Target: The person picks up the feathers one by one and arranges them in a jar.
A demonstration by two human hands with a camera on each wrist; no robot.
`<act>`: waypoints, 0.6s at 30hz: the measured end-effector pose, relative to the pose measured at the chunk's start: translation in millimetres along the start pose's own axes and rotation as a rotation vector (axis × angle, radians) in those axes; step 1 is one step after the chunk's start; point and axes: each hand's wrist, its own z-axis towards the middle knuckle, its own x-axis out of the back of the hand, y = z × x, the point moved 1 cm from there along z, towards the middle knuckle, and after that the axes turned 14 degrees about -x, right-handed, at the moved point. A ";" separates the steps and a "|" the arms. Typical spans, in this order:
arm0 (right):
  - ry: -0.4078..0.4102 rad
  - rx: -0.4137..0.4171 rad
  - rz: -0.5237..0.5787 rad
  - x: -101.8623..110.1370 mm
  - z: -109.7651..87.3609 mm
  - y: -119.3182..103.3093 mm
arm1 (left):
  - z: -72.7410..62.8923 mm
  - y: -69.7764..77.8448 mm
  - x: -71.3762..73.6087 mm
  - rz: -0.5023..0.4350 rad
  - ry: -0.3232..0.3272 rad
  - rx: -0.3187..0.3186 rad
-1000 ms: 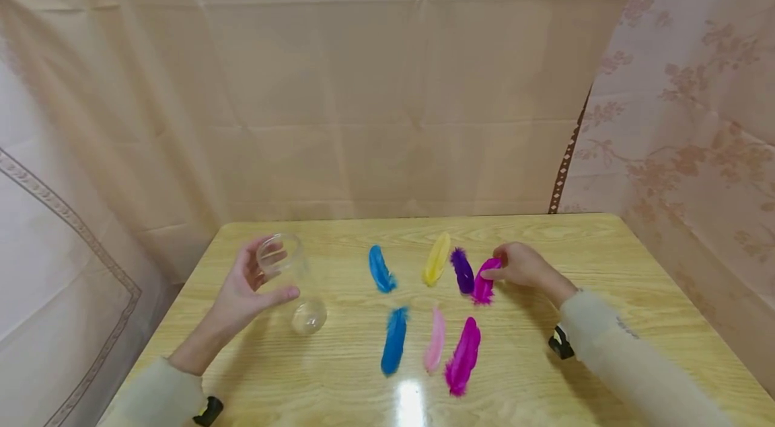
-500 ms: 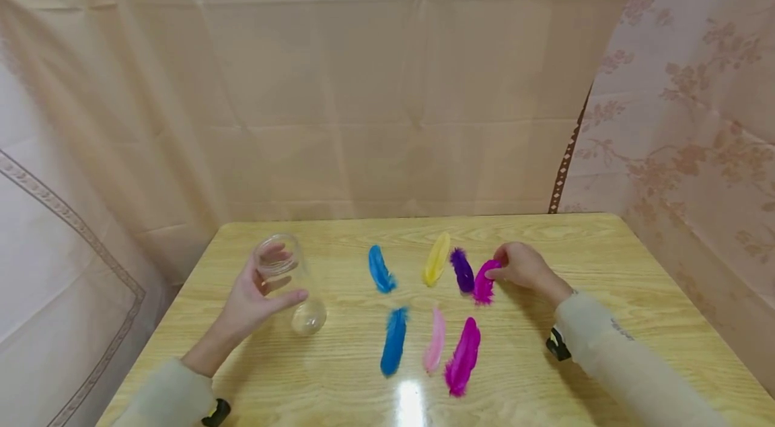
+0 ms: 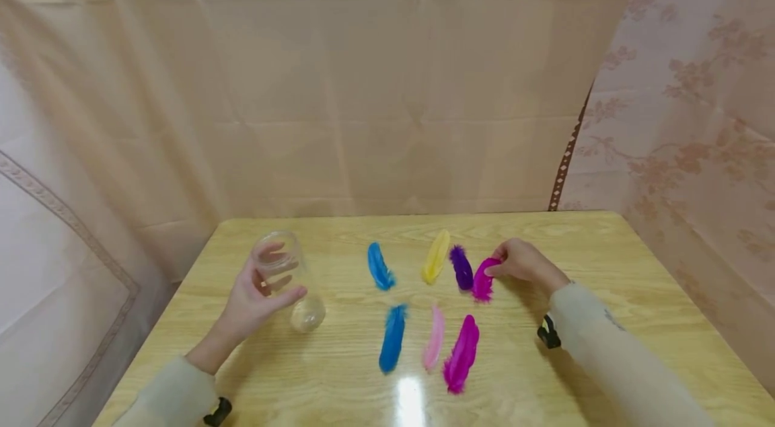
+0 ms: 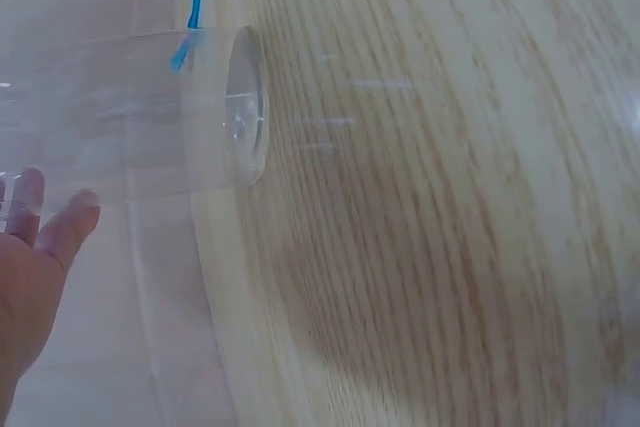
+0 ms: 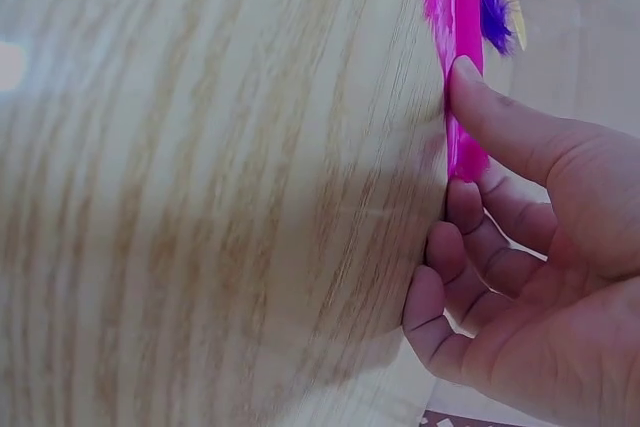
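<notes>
Beige cloth (image 3: 393,91) hangs behind the wood-grain table (image 3: 339,386), with a floral-printed cloth (image 3: 708,97) along the right side. From my seat at the feed I see the left hand (image 3: 249,302) spread wide around a clear cylinder (image 3: 299,269), thumb on the near side, other fingers curved along the far side and showing through its wall. The cylinder stands upright at the left of the table, mouth up.

The right hand (image 3: 523,262) is nearly closed: I have its thumb and forefinger pinching one end of a magenta feather (image 3: 482,284) toward the right of the table, and the right wrist view shows its other fingers bent, with their tips by the tabletop. I can't tell whether the feather is clear of the wood.

A purple feather (image 3: 461,269) lies just beside the pinched one, then a yellow feather (image 3: 436,257) and a light blue feather (image 3: 379,266), all three between my two hands. Nearer me lie a darker blue feather (image 3: 393,339), a pale pink feather (image 3: 434,338) and a larger magenta feather (image 3: 462,354).
</notes>
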 end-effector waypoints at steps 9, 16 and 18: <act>-0.035 -0.028 -0.008 0.7 1.6 -2.8 | -2.5 -3.5 1.2 -0.024 -0.001 -0.007; -0.008 -0.022 0.015 -1.1 -0.1 -0.5 | -2.6 -5.3 0.4 -0.008 0.009 0.001; -0.002 -0.014 0.031 -3.7 -0.8 0.1 | -4.2 -5.0 0.7 -0.002 0.014 0.016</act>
